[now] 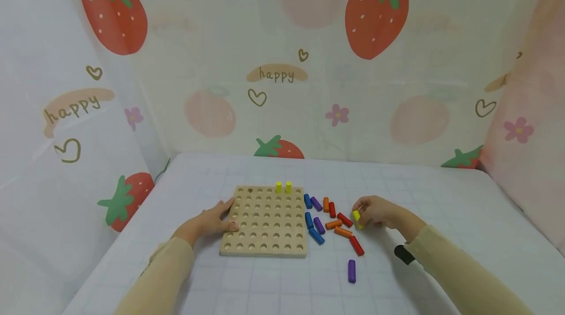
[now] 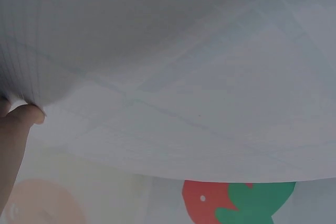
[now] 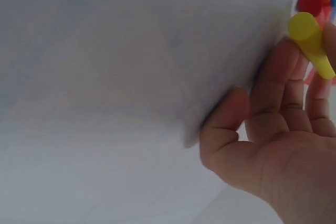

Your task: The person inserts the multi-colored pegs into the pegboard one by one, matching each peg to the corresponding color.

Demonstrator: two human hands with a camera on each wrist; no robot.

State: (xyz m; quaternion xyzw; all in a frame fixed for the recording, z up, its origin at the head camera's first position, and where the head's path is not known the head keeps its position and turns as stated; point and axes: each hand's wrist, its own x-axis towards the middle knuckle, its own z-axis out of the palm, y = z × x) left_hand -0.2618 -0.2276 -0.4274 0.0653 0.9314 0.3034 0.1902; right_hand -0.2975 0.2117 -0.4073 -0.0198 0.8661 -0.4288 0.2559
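A square wooden pegboard (image 1: 263, 252) with rows of round holes lies on the table. Two yellow pegs (image 1: 283, 187) stand upright in its back row. My left hand (image 1: 211, 219) rests at the board's left side, the thumb on its top edge and the fingers fairly straight; only part of that hand shows in the left wrist view. To the right of the loose pegs, my right hand (image 1: 376, 211) pinches a yellow peg (image 3: 312, 43) near the tabletop. Fingers partly cover this peg, and I cannot tell whether a second yellow one is under the hand.
Loose blue pegs (image 1: 316, 236), purple pegs (image 1: 319, 225), orange pegs (image 1: 343, 232) and red pegs (image 1: 356, 246) lie between the board and my right hand. A single purple peg (image 1: 351, 271) lies nearer me. Printed cloth walls (image 1: 282, 114) stand behind the table and at both sides.
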